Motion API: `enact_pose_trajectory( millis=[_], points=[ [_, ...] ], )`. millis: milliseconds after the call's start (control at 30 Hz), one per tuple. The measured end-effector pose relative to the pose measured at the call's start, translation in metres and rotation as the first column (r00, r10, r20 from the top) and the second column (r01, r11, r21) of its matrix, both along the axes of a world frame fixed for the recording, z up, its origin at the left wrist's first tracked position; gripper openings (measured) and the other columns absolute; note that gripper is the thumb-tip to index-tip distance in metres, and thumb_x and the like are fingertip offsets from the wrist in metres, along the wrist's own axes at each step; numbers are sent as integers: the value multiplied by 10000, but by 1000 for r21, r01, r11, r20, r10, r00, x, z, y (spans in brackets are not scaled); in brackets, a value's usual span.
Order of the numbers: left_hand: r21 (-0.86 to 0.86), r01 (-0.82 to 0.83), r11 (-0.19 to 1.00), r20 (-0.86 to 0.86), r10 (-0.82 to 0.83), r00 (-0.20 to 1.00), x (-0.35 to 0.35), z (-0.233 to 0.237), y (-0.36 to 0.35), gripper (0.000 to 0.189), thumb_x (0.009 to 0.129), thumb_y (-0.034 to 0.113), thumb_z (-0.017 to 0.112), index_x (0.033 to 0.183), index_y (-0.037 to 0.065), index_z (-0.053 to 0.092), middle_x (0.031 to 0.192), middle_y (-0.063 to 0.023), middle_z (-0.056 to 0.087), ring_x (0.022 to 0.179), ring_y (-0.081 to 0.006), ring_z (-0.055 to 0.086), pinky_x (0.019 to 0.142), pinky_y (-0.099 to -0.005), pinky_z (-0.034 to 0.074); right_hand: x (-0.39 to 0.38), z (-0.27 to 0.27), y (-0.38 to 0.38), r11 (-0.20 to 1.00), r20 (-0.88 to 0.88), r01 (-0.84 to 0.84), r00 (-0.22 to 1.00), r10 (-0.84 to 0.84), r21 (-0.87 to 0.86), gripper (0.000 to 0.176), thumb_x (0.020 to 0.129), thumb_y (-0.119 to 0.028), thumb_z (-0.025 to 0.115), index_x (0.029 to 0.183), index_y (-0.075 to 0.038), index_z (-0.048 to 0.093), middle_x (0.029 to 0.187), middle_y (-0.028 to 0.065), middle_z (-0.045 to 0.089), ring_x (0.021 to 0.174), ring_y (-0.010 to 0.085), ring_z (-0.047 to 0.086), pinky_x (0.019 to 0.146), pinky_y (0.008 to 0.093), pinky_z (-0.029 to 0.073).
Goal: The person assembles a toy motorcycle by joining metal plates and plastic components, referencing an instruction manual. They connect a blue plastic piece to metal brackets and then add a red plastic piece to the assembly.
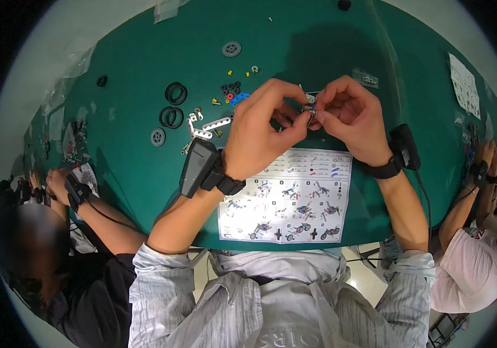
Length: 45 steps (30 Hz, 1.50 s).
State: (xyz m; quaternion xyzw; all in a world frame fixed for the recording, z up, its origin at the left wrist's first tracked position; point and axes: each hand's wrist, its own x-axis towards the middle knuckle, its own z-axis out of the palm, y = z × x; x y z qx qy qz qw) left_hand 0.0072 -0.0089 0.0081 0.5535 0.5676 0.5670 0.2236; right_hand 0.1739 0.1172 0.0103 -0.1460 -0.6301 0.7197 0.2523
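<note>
My left hand and my right hand meet above the green table, both pinching a small grey and white assembly of building parts between their fingertips. Below the hands lies a printed instruction sheet with coloured step pictures. Each wrist carries a black strapped device. Left of my left hand lie white beams, black rubber tyres, a grey gear wheel and small blue, red and yellow pieces.
A person in dark clothing sits at the left, hands at the table edge by more loose parts. Another person in a pink shirt sits at the right. A second sheet and plastic bags lie on the table.
</note>
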Motion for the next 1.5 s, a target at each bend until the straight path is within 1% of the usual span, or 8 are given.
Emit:
enact_pose_trajectory(
  millis=[200,433,733,900,1000,1133,1300,1500],
  points=[
    [26,47,999,-105,-44,994,-3,6,-1,229,793,-78,734,996,13,682,1069,-84,635,788,-172,714,608,-264,565,-1,-1,3,997,24,-1,1000,2,-71,241,891,76,695,1094,7,586,1001,84,661,911,140,682,830,316,631],
    [-135,99,986,123,-83,989,-2,7,-1,195,872,-84,698,1043,-16,634,1107,-64,593,901,-124,681,689,-226,584,2,-3,2,1000,4,-8,1000,8,-1,255,870,93,718,1079,5,603,1009,90,671,920,153,690,859,322,614],
    [-102,38,994,220,-15,975,2,7,2,197,819,-62,740,986,9,662,1005,-49,640,774,-121,694,595,-233,518,2,-2,-5,940,-31,128,992,-124,315,269,859,78,754,1076,5,613,1025,73,693,930,136,707,861,288,605],
    [-90,40,995,207,-20,978,0,1,3,204,820,-54,742,995,15,662,998,-48,635,773,-114,690,598,-229,510,3,-5,-1,981,-46,99,995,-93,169,265,866,87,750,1076,0,614,1018,89,702,933,147,716,840,282,609],
    [-155,174,972,173,-146,974,-8,4,1,176,899,-82,687,1040,-5,614,1112,-51,575,834,-82,650,636,-198,549,3,-5,0,992,-45,66,997,-61,104,266,871,81,759,1078,1,612,1011,91,699,940,149,712,843,284,608],
    [-179,320,930,318,-254,914,-14,12,-3,165,906,-85,673,1039,-9,612,1119,-58,572,842,-91,653,597,-214,556,4,-5,2,996,-70,11,998,-4,92,244,869,61,776,1055,7,627,1008,74,682,941,140,691,851,283,592],
    [-214,400,891,443,-276,853,-16,18,-2,157,910,-77,668,1039,-12,605,1140,-69,580,868,-101,659,625,-221,582,6,0,5,971,-38,-25,999,35,238,207,855,40,791,1038,1,703,1011,62,665,909,136,664,818,269,568],
    [-257,363,896,413,-237,879,-12,14,-3,168,922,-63,684,1049,-2,592,1182,-91,602,897,-98,668,713,-238,601,6,4,13,897,-44,-36,997,62,441,191,819,42,801,992,-13,742,979,74,659,876,152,662,753,270,556]
  ],
)
